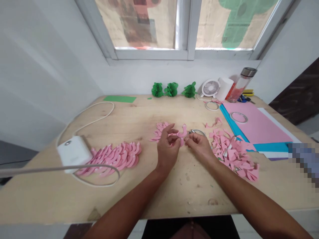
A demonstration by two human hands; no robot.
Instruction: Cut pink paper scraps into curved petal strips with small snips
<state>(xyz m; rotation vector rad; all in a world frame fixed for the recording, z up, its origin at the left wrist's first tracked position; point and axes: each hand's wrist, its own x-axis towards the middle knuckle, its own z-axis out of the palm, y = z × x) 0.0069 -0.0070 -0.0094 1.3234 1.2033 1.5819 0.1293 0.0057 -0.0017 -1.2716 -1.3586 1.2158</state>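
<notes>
Between my hands is a small curved cutout of pink paper (pixel 184 130), its tip standing up above my fingers. My left hand (pixel 166 147) pinches it from the left between thumb and fingers. From the right, my right hand (pixel 200 146) closes its fingertips at the paper's edge; its exact grip is small and partly hidden. Just behind my left hand lies a cluster of pink paper petals (pixel 159 131). A round metallic-looking ring or handle (pixel 200 132) shows behind my right hand, mostly covered.
Overlapping pink petal shapes (pixel 122 156) lie left, touching a white power bank (pixel 74 153) with a looped cable. Pink scraps (pixel 233 152) heap right, near pink sheets (pixel 259 124) with a tape roll (pixel 238 117). Green paper pompoms (pixel 171 89), a fan (pixel 210 88) and a bottle (pixel 241 85) line the back.
</notes>
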